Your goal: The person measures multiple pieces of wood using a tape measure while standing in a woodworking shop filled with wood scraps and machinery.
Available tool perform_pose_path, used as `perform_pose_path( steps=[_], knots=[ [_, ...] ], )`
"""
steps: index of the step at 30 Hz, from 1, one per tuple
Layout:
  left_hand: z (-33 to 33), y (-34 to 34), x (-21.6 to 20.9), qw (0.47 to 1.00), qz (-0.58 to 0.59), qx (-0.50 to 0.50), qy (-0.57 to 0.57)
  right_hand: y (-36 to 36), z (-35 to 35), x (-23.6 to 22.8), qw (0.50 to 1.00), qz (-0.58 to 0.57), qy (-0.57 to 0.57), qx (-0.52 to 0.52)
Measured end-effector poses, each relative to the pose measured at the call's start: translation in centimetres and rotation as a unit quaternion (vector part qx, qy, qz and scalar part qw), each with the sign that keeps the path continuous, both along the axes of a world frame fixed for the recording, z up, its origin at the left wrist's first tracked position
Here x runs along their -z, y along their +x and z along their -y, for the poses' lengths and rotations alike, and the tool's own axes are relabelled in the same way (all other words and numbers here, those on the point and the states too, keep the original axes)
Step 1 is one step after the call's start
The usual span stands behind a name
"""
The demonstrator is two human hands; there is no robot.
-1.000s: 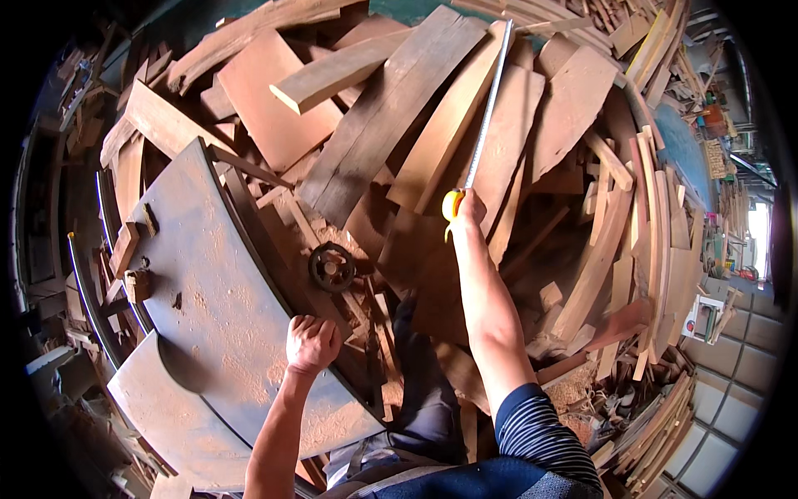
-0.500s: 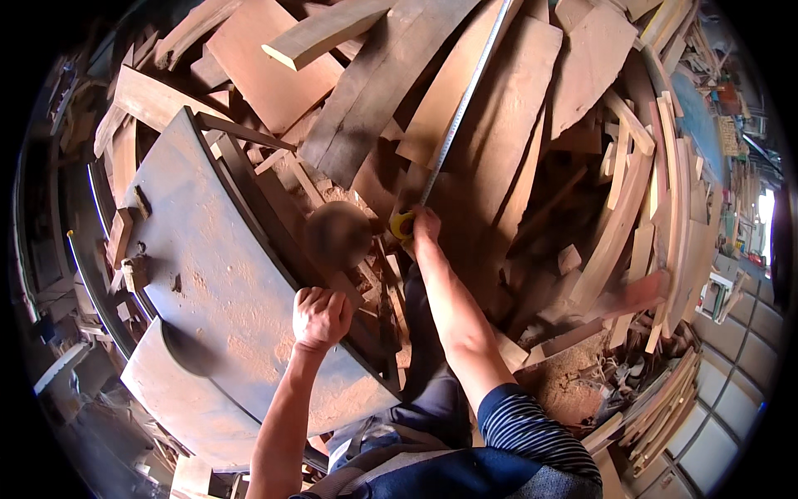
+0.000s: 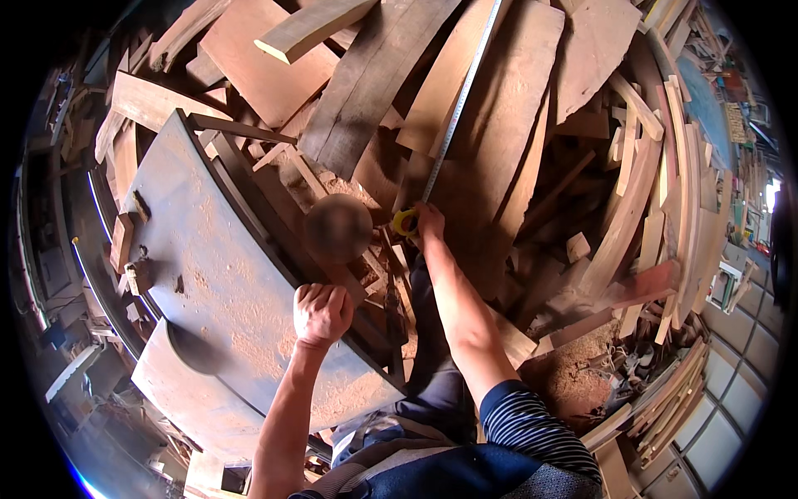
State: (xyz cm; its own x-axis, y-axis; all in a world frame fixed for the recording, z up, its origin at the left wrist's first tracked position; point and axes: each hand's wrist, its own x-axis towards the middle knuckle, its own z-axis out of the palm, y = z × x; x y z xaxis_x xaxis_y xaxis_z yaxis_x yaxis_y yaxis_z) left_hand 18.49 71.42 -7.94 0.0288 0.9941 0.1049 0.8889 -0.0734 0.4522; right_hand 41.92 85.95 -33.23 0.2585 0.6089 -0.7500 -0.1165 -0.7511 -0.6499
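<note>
My right hand (image 3: 430, 224) is closed round a yellow tape measure (image 3: 405, 222), held low beside my legs. Its pale blade (image 3: 459, 108) runs out away from me, over a long brown board (image 3: 507, 125) and its neighbours; the far tip is out of view. On the left, my left hand (image 3: 323, 314) makes a fist at the right edge of a grey metal machine table (image 3: 224, 266) dusted with sawdust. What its curled fingers hold, if anything, is hidden.
Boards and offcuts pile up ahead, including a dark cracked plank (image 3: 366, 91). Long strips (image 3: 686, 208) stand along the right side. A blurred round dark patch (image 3: 338, 229) shows mid-view. Sawdust (image 3: 573, 378) and thin sticks (image 3: 669, 407) lie at lower right, beside pale floor tiles (image 3: 740, 391).
The view has shifted slightly. My right hand still holds the tape measure with its blade out, and my left fist stays at the table edge.
</note>
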Motion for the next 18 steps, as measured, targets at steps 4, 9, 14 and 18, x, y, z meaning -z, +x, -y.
perform_pose_path(
  steps=[4, 9, 14, 18],
  knots=[
    [-0.4, 0.1, -0.1, 1.0, 0.008, 0.002, 0.006, 0.3, -0.7, -1.0, 1.0, -0.002, -0.025, 0.011],
    [1.0, -0.5, -0.5, 1.0, 0.001, 0.006, -0.026, -0.1, -0.9, -6.8, 0.998, -0.05, -0.019, 0.024],
    [1.0, 0.0, -0.1, 1.0, 0.009, 0.016, 0.014, 3.7, -0.9, -11.6, 0.983, -0.134, 0.111, 0.065],
    [1.3, -0.1, -0.8, 0.999, 0.004, 0.012, 0.05, 7.0, 3.3, -17.5, 0.977, -0.146, 0.13, 0.087]
  ],
)
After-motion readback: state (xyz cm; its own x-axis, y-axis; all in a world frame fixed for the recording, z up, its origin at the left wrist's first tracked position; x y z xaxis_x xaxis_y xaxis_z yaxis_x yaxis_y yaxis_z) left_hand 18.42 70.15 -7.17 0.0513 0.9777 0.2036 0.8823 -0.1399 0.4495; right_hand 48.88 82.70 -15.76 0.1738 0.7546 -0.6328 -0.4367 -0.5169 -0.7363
